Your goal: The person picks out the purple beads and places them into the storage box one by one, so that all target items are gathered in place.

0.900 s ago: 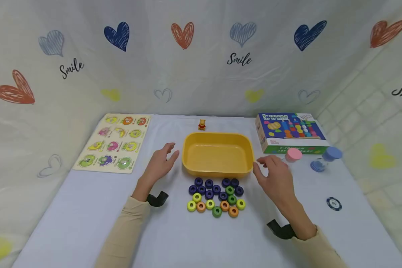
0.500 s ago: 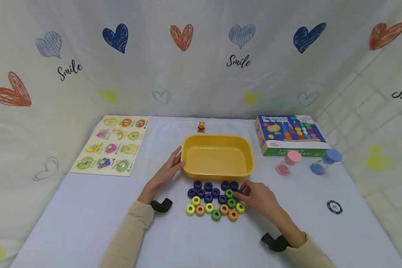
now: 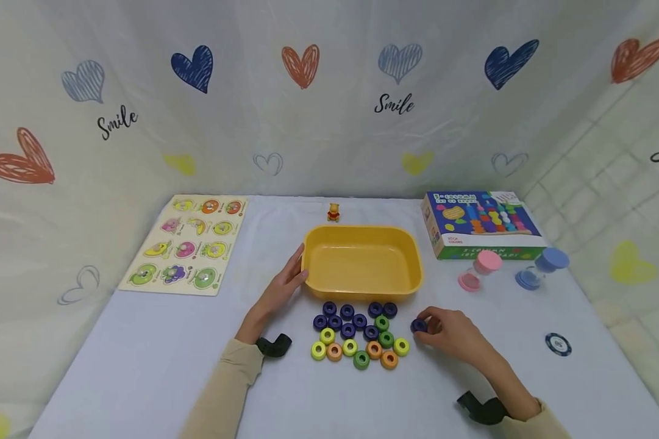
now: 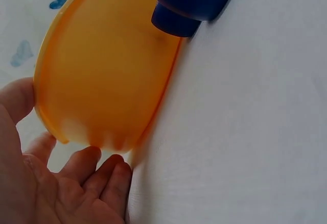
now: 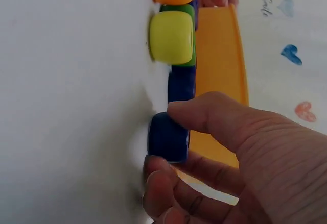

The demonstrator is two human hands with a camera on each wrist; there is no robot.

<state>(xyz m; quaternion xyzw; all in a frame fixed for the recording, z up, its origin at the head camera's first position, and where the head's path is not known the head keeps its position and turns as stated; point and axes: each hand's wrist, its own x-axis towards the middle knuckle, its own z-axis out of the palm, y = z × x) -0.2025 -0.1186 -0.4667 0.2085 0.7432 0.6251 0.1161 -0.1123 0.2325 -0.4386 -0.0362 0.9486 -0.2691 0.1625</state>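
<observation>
Now: 19 loose beads [image 3: 353, 332] before me on white cloth [image 3: 142, 366], blue, green, yellow, orange, many touching. Just right of them, 1 dark blue bead [image 3: 418, 325] pinched by thumb and fingertips of my right hand [image 3: 452, 332]; can't tell if it touches cloth. Chip [image 3: 558, 344] farther right. Beyond beads, yellow tub [image 3: 362, 271]; my left hand [image 3: 280, 291] at its left end, thumb and fingers spread against it. Right of tub, 2 timers [image 3: 488, 262], then box [image 3: 485, 225]. Left, fruit board [image 3: 186, 244]. Behind tub, bear figure [image 3: 333, 213]. Farthest, heart-printed curtain [image 3: 225, 140].
</observation>
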